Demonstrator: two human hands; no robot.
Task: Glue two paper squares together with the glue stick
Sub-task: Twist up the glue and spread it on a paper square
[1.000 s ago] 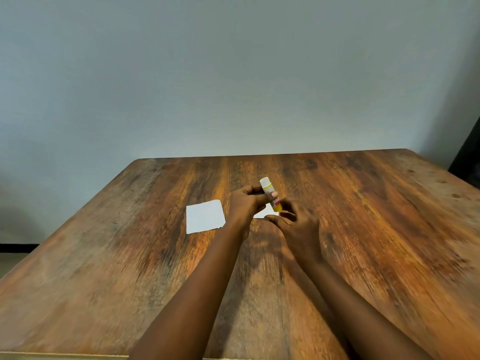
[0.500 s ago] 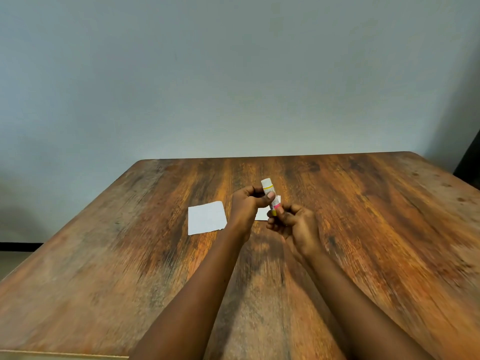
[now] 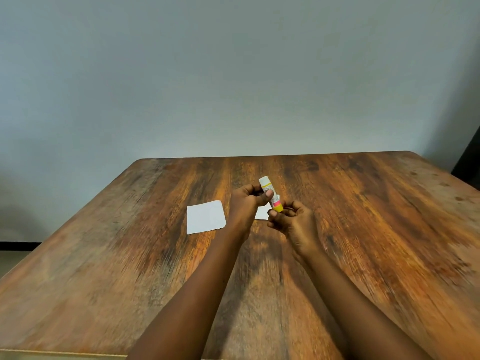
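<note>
Both hands hold a small glue stick (image 3: 270, 194) tilted above the middle of the wooden table (image 3: 376, 229). My left hand (image 3: 246, 203) grips its white upper part between thumb and fingers. My right hand (image 3: 293, 224) pinches its yellow lower end with the fingertips. One white paper square (image 3: 205, 216) lies flat on the table just left of my left hand. A second white paper square (image 3: 262, 213) lies under and behind the hands, mostly hidden by them.
The table's far edge runs close to a plain grey wall (image 3: 233, 74). A dark object (image 3: 470, 157) stands at the far right past the table's corner. The near edge of the table shows at the bottom left.
My right hand has closed its fingers onto the yellow end of the glue stick. My left hand keeps its grip, and both hands have lifted slightly. The papers have not moved.
</note>
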